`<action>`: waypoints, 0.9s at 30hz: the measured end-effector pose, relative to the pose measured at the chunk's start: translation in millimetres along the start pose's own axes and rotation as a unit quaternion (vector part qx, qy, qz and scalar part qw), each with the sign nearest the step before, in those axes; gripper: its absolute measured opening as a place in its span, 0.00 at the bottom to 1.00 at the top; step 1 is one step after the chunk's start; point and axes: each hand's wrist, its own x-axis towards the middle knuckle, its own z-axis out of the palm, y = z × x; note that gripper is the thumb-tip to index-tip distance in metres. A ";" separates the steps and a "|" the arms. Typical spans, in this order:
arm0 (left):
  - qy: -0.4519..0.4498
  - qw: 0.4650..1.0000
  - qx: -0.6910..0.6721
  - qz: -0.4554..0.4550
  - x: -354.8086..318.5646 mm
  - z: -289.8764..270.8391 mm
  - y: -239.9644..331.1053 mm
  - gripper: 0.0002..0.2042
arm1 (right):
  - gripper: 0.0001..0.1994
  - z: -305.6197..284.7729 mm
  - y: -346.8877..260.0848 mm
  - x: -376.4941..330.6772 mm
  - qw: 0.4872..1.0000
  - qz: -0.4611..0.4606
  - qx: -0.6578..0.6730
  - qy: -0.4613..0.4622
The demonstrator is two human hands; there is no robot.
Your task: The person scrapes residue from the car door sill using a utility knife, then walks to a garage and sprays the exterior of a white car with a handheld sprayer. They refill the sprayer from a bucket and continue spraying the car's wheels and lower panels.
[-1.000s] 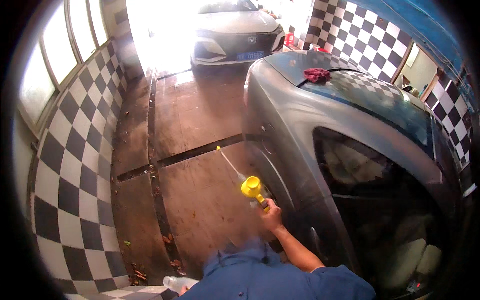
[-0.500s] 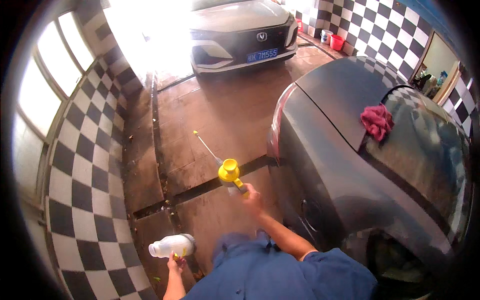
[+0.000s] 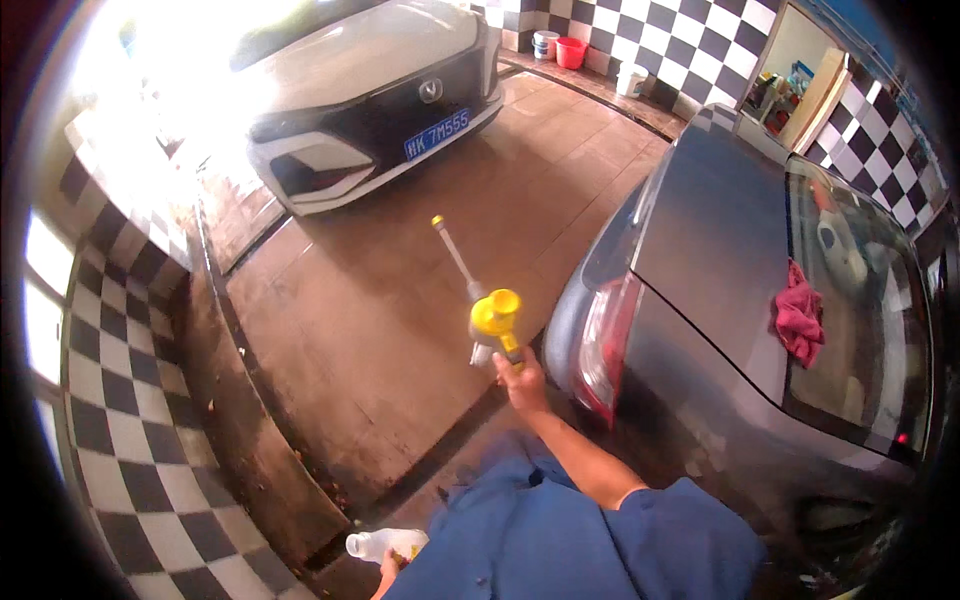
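My right hand is closed round the handle of a yellow sprayer head. A thin wand with a yellow tip sticks out of it, pointing forward and a little left. Low in the picture, my left hand grips a white plastic bottle lying tilted on its side, its neck toward the left. Part of the bottle is hidden by my blue shirt. Close to the right hand is the rear of a dark grey car, with a crumpled pink cloth on its rear window.
A white car faces me at the far left. Along the far wall stand a red bucket and white buckets. A black-and-white checkered wall runs along the left. Dark channels cross the brown tiled floor.
My view has turned rightward, and I am nearer the grey car's tail light. The sprayer head stays in my right hand. The bottle in my left hand has come closer to my body.
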 end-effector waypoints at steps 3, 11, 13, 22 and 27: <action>0.006 0.997 0.073 0.007 26.9 37.5 80.2 0.23 | 0.16 26.3 10.3 74.3 0.992 -0.031 0.109 0.046; 0.058 0.809 0.387 0.440 29.7 227.1 281.3 0.19 | 0.13 87.0 32.8 320.2 0.983 0.031 0.097 0.150; -0.060 0.984 0.151 0.077 1.5 311.6 378.0 0.17 | 0.12 86.0 13.4 368.5 0.981 0.008 0.107 0.162; -0.159 0.887 0.272 0.337 -81.7 717.5 554.0 0.13 | 0.12 18.1 -48.2 611.2 0.967 -0.028 -0.044 0.250; -0.195 0.796 0.376 0.431 -111.5 948.6 600.4 0.19 | 0.08 -37.5 -41.6 700.0 0.949 -0.004 -0.104 0.299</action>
